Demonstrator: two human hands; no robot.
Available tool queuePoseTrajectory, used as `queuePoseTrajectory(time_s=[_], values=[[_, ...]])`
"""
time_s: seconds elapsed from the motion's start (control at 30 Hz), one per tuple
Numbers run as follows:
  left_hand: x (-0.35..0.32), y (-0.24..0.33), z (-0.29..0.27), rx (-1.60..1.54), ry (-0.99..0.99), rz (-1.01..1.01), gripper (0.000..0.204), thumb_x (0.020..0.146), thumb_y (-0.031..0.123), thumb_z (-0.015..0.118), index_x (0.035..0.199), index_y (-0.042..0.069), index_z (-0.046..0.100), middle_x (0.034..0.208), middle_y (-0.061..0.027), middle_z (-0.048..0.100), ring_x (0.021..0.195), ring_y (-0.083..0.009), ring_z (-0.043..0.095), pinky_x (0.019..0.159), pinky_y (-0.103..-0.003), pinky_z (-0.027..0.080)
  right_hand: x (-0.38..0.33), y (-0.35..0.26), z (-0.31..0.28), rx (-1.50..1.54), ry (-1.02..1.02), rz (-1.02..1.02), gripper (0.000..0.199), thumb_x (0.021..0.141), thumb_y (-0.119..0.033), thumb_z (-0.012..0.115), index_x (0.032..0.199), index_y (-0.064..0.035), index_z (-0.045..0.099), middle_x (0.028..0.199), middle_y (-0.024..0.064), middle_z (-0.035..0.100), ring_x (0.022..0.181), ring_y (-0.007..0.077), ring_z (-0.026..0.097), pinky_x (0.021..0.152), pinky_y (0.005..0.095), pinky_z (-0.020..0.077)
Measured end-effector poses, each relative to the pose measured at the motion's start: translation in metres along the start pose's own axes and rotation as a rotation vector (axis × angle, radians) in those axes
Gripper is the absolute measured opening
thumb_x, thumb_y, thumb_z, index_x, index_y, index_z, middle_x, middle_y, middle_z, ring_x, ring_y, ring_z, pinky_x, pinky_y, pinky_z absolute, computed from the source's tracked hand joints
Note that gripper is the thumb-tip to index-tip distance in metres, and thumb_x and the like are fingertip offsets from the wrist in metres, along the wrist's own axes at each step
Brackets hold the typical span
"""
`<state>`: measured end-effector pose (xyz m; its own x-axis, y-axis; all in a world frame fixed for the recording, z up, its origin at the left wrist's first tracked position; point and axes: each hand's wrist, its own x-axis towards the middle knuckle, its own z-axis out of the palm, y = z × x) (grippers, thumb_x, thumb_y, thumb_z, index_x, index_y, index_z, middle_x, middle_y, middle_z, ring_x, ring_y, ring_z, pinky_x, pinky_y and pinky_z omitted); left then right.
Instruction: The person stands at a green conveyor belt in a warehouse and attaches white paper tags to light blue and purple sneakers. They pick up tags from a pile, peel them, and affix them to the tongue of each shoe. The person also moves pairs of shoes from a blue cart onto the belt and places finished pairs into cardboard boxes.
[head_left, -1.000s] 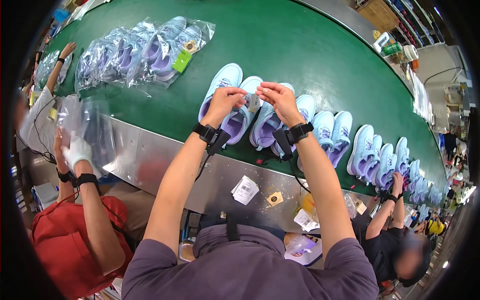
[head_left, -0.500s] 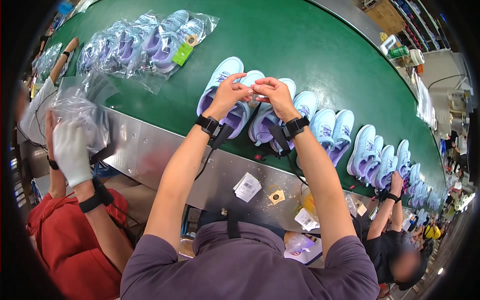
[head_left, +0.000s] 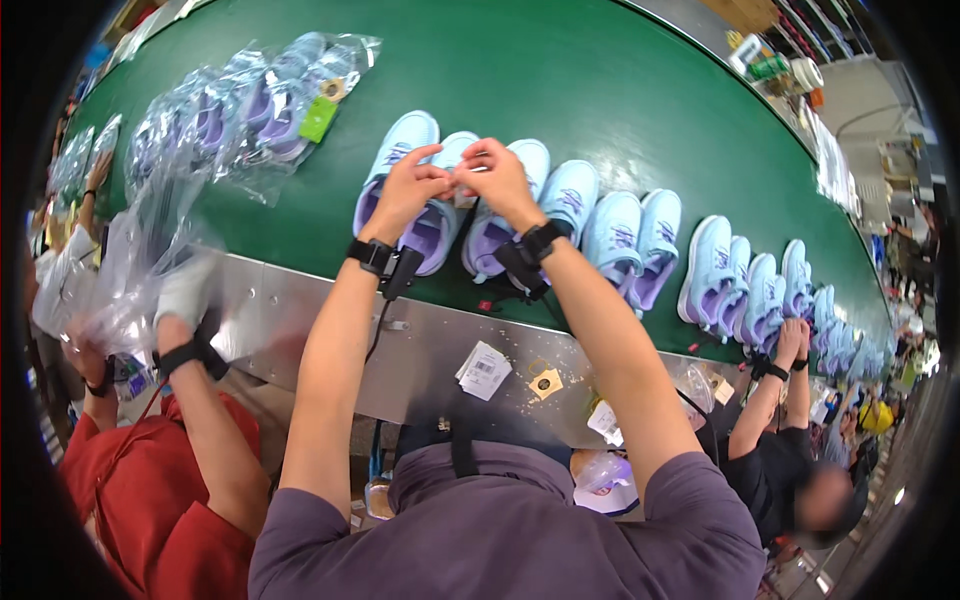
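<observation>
My left hand [head_left: 408, 192] and my right hand [head_left: 500, 185] meet above a pair of light-blue and lilac sneakers. The fingers of both are pinched together fingertip to fingertip; whatever they hold is too small to make out. Below my left hand are the left sneaker [head_left: 412, 132] and its partner [head_left: 432, 238], partly covered by that hand. To the right, close under my right wrist, stands another sneaker [head_left: 569, 190] of the same kind. Each wrist wears a black strap with a small device.
More sneakers [head_left: 612, 235] line the green conveyor [head_left: 500, 70] to the right. Bagged sneakers [head_left: 270, 100] lie at far left. On the metal ledge are white labels [head_left: 483, 370] and a tan tag [head_left: 545, 384]. A gloved co-worker's hand [head_left: 185, 290] handles a clear plastic bag; another co-worker works at right.
The sneakers and the bagged pairs have shifted left along the conveyor, and both my hands have moved left with them, still pinched. The left co-worker's plastic bag has swung and spread.
</observation>
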<state>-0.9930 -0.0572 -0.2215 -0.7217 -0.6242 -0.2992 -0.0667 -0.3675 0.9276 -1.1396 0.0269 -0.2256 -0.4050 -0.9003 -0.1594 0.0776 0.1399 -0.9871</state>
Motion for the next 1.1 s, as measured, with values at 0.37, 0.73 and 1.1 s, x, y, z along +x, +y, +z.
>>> queuePoseTrajectory(time_s=[0.37,0.73,1.1], values=[[-0.065,-0.001,0.088,1.031,0.038,0.588,0.037,0.077,0.014,0.066,0.112,0.006,0.056,0.094,-0.0127,0.059,0.093,-0.0329,0.056,0.077,-0.040,0.046,-0.087,-0.072,-0.134,-1.068,-0.110,-0.087,0.026,0.083,-0.029,0.058,0.098,-0.0082,0.057,0.081,0.0174,0.063,0.078,0.0343,0.062,0.063,0.0455,0.0467],[-0.080,-0.082,0.162,1.300,-0.110,0.623,0.033,0.066,0.030,0.075,0.086,0.006,0.065,0.083,-0.0156,0.050,0.083,-0.0322,0.050,0.067,-0.041,0.042,-0.211,-0.007,-0.223,-1.374,-0.491,0.166,0.059,0.067,-0.066,0.063,0.102,-0.0186,0.063,0.094,0.0221,0.056,0.088,0.0374,0.058,0.076,0.0444,0.0469],[-0.126,-0.071,0.193,0.934,0.127,0.678,0.040,0.072,0.020,0.073,0.105,0.004,0.057,0.100,-0.0131,0.057,0.091,-0.0305,0.056,0.076,-0.039,0.045,-0.332,-0.085,-0.161,-1.322,-0.079,0.013,0.018,0.077,-0.018,0.066,0.090,-0.0060,0.065,0.079,0.0142,0.061,0.075,0.0316,0.061,0.066,0.0383,0.0486]])
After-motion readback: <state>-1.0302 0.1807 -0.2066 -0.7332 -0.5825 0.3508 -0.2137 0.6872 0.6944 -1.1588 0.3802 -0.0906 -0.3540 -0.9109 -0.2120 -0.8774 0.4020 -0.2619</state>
